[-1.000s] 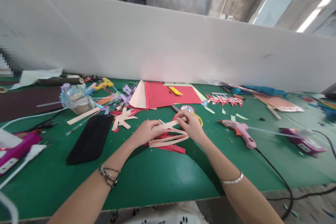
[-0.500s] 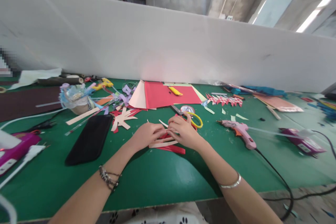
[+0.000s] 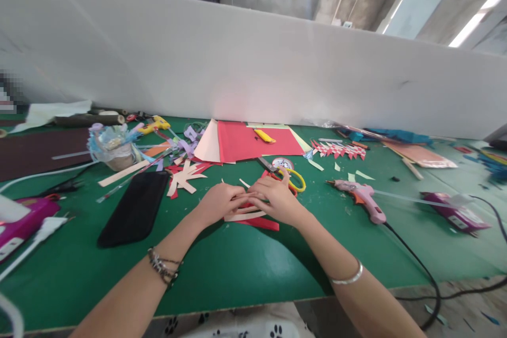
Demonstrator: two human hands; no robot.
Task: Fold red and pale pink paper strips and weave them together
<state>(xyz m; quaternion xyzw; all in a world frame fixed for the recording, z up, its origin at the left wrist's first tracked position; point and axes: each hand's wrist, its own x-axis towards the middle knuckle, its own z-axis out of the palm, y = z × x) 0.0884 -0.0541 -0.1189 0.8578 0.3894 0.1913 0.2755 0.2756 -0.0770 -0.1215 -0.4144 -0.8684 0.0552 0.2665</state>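
My left hand [image 3: 217,204] and my right hand [image 3: 276,198] meet at the middle of the table, fingertips bent together over cream paper strips [image 3: 246,216] and red paper strips [image 3: 264,224]. Both hands have their fingers closed on these strips, though the pinched parts are mostly covered. Just behind my right hand lies a pair of scissors [image 3: 303,186] with a yellow handle loop, partly hidden by the fingers. A star-like bundle of cream and red strips [image 3: 184,179] rests to the left of my left hand.
On the green table [image 3: 253,274] lie a black phone [image 3: 137,211], a pink glue gun [image 3: 366,200] with its cord, and a woven red-and-white strip [image 3: 340,150]. Red paper sheets [image 3: 241,143] with a yellow cutter [image 3: 264,136] lie behind. A white partition [image 3: 253,63] closes off the back.
My fingers have shifted slightly, the right ones moving a little left over the left fingertips. The strips stay in nearly the same place.
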